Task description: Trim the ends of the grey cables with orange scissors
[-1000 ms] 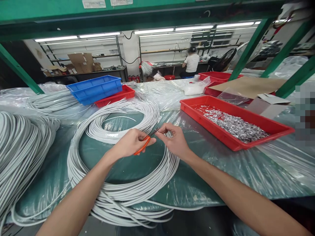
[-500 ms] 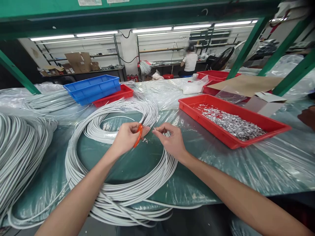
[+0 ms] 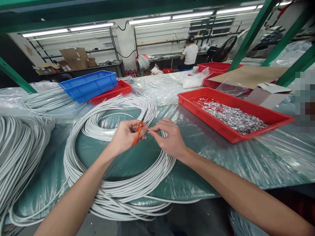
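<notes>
My left hand (image 3: 126, 135) is closed around orange-handled snips (image 3: 137, 133), whose dark pointed tip faces up and away. Its thumb and forefinger come right up to the fingertips of my right hand (image 3: 169, 136). In a pinch, the right hand holds the thin end of a white cable (image 3: 148, 130); most of that end is hidden by the fingers. Both hands are over a large coil of white cable (image 3: 123, 193) lying on the green, plastic-covered table (image 3: 197, 178). Small pale scraps lie under the fingertips.
A red tray (image 3: 209, 123) of small shiny metal pieces stands at the right. Blue trays (image 3: 90, 87) rest on a red tray (image 3: 124, 88) at the back left. A thick cable bundle (image 3: 22, 160) fills the left. Green posts (image 3: 253, 34) frame the bench; a person (image 3: 190, 54) sits far back.
My right hand has moved left, bringing its fingertips up against those of my left hand. The snips stay in the left hand, turned slightly more upright. The view has tilted a little downward.
</notes>
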A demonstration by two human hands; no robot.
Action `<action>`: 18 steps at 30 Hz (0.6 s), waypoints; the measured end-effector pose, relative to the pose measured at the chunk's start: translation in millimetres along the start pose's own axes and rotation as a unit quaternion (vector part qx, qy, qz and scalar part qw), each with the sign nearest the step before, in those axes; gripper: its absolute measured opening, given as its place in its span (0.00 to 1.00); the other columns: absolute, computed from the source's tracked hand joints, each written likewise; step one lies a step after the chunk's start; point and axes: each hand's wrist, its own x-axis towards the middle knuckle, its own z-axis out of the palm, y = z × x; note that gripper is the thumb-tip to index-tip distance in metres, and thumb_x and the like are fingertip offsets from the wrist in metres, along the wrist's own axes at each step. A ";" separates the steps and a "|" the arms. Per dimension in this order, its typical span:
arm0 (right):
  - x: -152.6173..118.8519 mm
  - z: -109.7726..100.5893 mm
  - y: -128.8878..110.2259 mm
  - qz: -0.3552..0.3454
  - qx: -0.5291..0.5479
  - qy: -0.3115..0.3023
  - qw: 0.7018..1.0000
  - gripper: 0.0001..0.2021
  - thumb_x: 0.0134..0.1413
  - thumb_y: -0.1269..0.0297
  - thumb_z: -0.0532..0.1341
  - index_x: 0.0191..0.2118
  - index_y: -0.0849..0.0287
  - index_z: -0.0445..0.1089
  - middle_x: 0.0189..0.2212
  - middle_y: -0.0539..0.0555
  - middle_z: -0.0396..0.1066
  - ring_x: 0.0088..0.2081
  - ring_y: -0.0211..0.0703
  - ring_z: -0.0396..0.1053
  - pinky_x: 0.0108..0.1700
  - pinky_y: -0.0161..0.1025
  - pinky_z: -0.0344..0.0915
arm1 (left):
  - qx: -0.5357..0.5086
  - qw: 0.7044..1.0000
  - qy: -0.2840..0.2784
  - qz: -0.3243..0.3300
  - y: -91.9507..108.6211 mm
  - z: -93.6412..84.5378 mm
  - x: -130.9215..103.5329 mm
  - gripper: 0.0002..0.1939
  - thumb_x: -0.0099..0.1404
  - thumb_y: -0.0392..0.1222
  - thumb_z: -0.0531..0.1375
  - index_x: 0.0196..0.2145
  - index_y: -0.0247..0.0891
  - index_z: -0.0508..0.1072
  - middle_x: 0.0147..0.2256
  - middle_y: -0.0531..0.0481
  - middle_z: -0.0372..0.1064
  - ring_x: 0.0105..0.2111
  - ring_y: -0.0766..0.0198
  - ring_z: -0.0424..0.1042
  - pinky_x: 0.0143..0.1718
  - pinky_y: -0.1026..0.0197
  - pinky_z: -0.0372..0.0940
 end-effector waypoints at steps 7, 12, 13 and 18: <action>1.6 -1.5 -4.0 0.017 -0.010 0.019 1.000 0.10 0.55 0.73 0.64 0.25 0.58 0.67 0.22 0.47 0.69 0.30 0.40 0.61 0.37 0.41 0.56 | -0.017 1.000 0.009 -0.022 6.9 2.8 -0.9 0.10 0.58 0.41 0.66 0.25 0.34 0.70 0.19 0.56 0.65 0.18 0.73 0.63 0.20 0.70 0.59; 1.9 -2.2 -3.3 0.012 0.062 0.011 0.998 0.10 0.54 0.73 0.65 0.25 0.58 0.67 0.22 0.46 0.67 0.29 0.39 0.60 0.36 0.39 0.57 | -0.102 0.993 -0.038 -0.040 7.3 1.5 -1.0 0.14 0.61 0.42 0.63 0.21 0.34 0.68 0.17 0.56 0.61 0.17 0.73 0.60 0.19 0.69 0.56; 1.7 -2.1 -3.2 0.012 0.074 0.013 0.997 0.10 0.54 0.73 0.65 0.26 0.58 0.67 0.22 0.46 0.67 0.29 0.38 0.60 0.37 0.39 0.58 | -0.126 0.990 -0.048 -0.044 6.4 1.2 -0.8 0.16 0.61 0.43 0.63 0.20 0.34 0.67 0.17 0.56 0.60 0.17 0.73 0.59 0.19 0.69 0.55; 0.4 0.4 -1.6 0.034 0.087 0.022 0.995 0.10 0.54 0.74 0.64 0.26 0.58 0.66 0.23 0.46 0.67 0.30 0.38 0.61 0.37 0.39 0.58 | -0.144 0.987 -0.051 -0.045 2.1 1.9 0.8 0.19 0.61 0.44 0.64 0.18 0.34 0.65 0.17 0.56 0.60 0.18 0.74 0.59 0.20 0.69 0.56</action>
